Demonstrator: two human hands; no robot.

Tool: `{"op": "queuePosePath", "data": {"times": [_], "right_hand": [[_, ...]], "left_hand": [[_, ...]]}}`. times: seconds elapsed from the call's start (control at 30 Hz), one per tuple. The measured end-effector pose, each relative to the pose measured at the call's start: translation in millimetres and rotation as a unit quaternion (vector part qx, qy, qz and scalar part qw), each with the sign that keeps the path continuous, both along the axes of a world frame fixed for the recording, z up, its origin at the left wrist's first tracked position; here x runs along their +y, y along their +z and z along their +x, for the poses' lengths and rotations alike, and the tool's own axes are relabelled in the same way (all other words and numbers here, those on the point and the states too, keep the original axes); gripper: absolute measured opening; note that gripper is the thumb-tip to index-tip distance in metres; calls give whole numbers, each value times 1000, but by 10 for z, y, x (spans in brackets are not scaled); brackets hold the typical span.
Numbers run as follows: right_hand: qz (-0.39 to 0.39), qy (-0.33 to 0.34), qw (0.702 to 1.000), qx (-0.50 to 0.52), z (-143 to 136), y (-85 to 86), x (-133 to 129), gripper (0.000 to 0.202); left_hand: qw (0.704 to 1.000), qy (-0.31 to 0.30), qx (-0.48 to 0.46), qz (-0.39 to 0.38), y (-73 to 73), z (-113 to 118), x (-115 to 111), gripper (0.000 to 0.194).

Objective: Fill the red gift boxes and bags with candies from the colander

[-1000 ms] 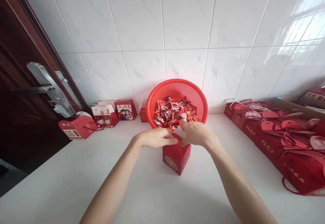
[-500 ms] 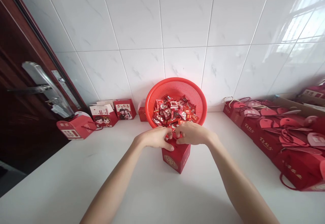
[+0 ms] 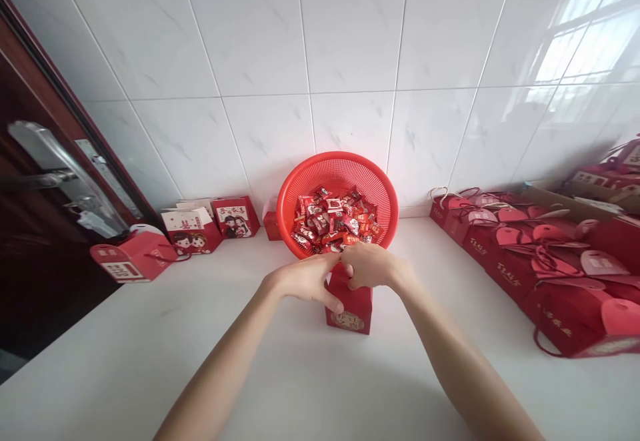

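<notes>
While the left hand (image 3: 306,278) loosely grips the red box (image 3: 356,302) just below the frame's centre and the right hand (image 3: 374,265) curls at its top, hold unclear, light pressure should prevent buckling.

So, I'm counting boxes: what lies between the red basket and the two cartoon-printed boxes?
A small red box, partly hidden by the basket, as the head view shows.

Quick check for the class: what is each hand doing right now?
Left hand: fingers partly spread, thumb against the red box.
Right hand: fingers curled at the box's top; grip cannot be told.
</notes>
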State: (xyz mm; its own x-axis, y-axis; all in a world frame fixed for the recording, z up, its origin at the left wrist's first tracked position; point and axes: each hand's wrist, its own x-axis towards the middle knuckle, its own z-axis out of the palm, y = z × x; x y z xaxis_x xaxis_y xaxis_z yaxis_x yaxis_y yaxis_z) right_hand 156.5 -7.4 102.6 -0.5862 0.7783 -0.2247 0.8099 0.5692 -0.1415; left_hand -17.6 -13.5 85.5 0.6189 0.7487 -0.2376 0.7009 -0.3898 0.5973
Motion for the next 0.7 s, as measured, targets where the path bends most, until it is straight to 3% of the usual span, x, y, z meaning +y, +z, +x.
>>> {"op": "queuePosePath", "data": {"times": [0.37,0.53,0.7], "right_hand": [[11,-12,1000,-11,5,-46,3,29],[-6,14,1000,6,129,-6,37,24],[13,-9,997,69,532,153,33,13]], "left_hand": [[999,11,44,30,-57,92,-35,61],[998,-1,62,4,21,73,-90,81],[997,-6,38,70,104,11,-132,113]]}}
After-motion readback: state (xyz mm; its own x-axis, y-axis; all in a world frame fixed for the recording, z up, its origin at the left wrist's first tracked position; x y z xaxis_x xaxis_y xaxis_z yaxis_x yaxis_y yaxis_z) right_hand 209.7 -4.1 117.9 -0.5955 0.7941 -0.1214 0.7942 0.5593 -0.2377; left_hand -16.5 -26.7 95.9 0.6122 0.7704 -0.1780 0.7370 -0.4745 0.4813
